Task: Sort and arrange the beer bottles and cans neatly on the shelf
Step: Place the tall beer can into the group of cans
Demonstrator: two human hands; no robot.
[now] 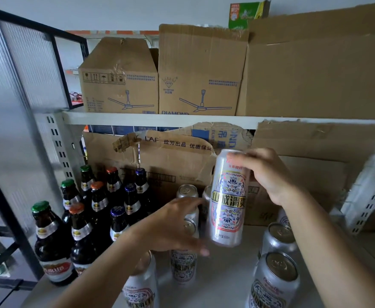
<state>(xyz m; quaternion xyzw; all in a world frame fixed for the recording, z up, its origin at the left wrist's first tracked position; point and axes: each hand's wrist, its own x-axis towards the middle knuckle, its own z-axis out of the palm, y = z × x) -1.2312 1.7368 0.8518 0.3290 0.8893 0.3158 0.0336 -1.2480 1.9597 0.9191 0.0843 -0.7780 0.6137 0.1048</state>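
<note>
A silver can (227,198) with a blue and red pattern is held off the shelf (222,276), nearly upright, its base just above the board. It is clamped near its top by the right hand (268,174), whose fingers are curled over the rim from the right side. The left hand (175,225) is stretched out lower down, just left of the held can, with thumb and fingers spread apart and blurred; nothing is seen to be gripped by it, and whether the can behind it (191,221) is touched cannot be told. More cans of the same kind are stood upright on the shelf: one at the back (187,191), one below the left hand (183,266), one under the left forearm (141,287), and a line of three at the right (280,236). At the left of the shelf, brown bottles are set in three rows running front to back, sorted by cap: green (40,206), orange (76,207) and blue (117,211). Torn cardboard boxes (171,156) are stacked behind the bottles and cans. On the board above (160,119), boxes printed with ceiling fans (118,85) are stored side by side.
</note>
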